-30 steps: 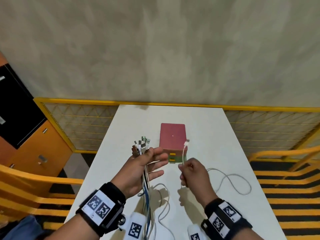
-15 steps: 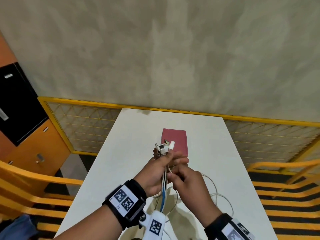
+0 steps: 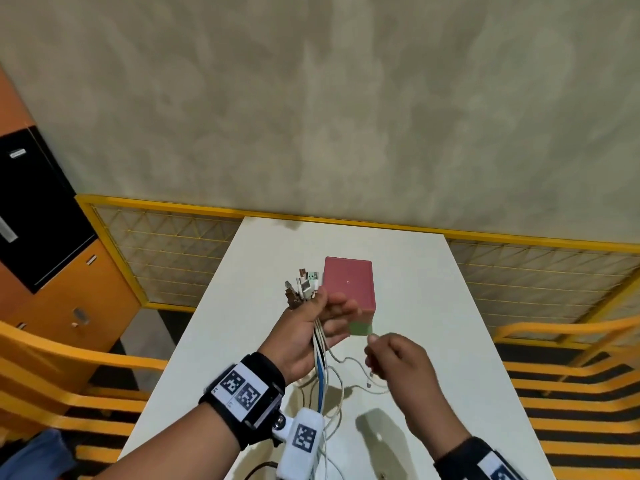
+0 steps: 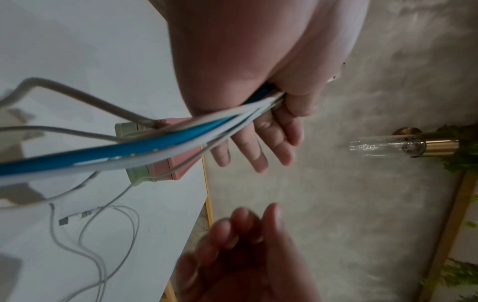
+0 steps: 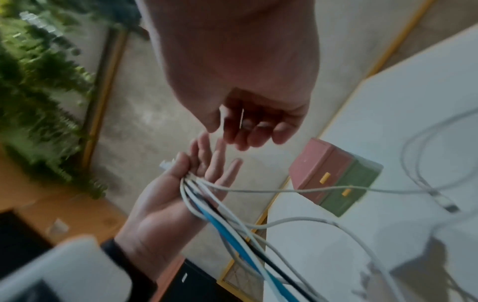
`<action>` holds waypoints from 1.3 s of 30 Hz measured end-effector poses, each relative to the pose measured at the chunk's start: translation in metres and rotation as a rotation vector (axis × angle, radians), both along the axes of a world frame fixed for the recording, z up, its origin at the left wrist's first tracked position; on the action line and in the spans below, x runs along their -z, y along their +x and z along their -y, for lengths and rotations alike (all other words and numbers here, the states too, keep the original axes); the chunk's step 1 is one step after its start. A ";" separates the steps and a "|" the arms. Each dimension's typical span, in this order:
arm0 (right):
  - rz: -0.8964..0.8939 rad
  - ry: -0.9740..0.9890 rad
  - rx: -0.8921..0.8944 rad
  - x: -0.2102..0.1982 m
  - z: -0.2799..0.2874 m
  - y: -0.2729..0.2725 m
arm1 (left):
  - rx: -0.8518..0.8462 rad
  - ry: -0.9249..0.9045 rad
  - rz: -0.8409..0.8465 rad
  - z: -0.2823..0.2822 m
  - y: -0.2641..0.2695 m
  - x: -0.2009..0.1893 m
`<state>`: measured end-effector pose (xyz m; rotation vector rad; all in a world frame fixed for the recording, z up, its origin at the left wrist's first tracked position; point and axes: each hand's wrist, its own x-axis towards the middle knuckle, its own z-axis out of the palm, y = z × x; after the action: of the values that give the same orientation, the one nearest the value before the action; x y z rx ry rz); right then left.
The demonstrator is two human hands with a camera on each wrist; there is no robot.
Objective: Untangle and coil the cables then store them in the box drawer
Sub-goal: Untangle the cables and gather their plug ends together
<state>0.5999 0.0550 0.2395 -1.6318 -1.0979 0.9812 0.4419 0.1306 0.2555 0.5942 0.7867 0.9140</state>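
1. Over the near half of the white table (image 3: 408, 271), the cable bundle (image 3: 319, 344) runs with its long axis roughly vertical: plug ends (image 3: 302, 285) fan up and away from the person, and the loose tails hang down past the wrist to the tabletop. One blue cable (image 4: 108, 151) lies among white ones, with a black one beside it in the right wrist view.
2. Left hand (image 3: 311, 327) holds the bundle just below the plugs, thumb pressing the cables against the palm; the other fingers (image 4: 258, 151) are stretched out nearly straight.
3. Right hand (image 3: 398, 358) hovers just right of the left, fingers curled inward. A thin white cable (image 3: 346, 362) runs from the bundle toward it; whether the fingertips actually pinch it, I cannot tell, as the views are blurred there.
4. Beyond both hands, the box (image 3: 349, 285) stands on the table, pink top and upper drawer, green lower drawer (image 5: 349, 192), yellow handles facing the person.
5. Farther off: yellow mesh railing (image 3: 166, 251), then a beige wall.
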 end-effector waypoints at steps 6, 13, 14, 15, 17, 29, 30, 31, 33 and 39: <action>-0.633 -0.610 -0.117 0.022 0.000 -0.013 | -0.030 0.029 0.006 0.011 0.006 -0.003; -0.951 -0.455 0.133 0.012 -0.046 0.000 | 0.199 -0.005 -0.248 0.046 -0.007 0.020; -0.946 -0.443 0.151 0.009 -0.053 0.008 | 0.243 -0.020 -0.281 0.052 -0.015 0.030; -0.937 -0.439 0.163 0.004 -0.058 0.015 | 0.284 -0.056 -0.318 0.059 -0.025 0.042; -0.950 -0.405 0.191 -0.006 -0.064 0.028 | 0.397 -0.108 -0.446 0.073 -0.048 0.061; -0.853 -0.351 0.176 0.003 -0.053 0.024 | 0.454 0.141 -0.533 0.049 -0.063 0.019; -0.857 -0.355 0.154 0.005 -0.050 0.018 | 0.350 0.201 -0.553 0.041 -0.048 0.016; -0.864 -0.356 0.130 0.007 -0.049 0.013 | 0.266 0.251 -0.575 0.034 -0.032 0.012; -0.894 -0.336 0.070 0.007 -0.047 0.002 | 0.164 0.310 -0.572 0.024 -0.004 0.006; -0.989 -0.300 0.053 0.003 -0.042 -0.014 | 0.080 0.343 -0.530 0.031 0.035 0.008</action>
<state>0.5862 0.0972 0.2365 -1.1103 -0.2351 1.7027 0.4765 0.0995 0.2478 1.1918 1.0760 0.8311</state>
